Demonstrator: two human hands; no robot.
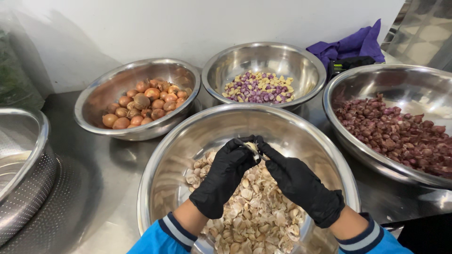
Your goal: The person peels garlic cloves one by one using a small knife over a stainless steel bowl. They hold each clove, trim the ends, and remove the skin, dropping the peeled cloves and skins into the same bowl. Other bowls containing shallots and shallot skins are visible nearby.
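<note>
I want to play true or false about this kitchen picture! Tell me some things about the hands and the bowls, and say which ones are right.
1. Both hands wear black gloves. True: the left hand and the right hand are both in black gloves.
2. The hands hold a small garlic piece between their fingertips. True.
3. The hands are over the bowl of brown onions. False: they are over the nearest bowl, which holds pale garlic skins and cloves.
4. The far middle bowl is full of water. False: it holds small yellow and purple peeled pieces.
5. A purple cloth lies behind the bowls. True.
6. The right-hand bowl holds green leaves. False: it holds reddish skins.
</note>
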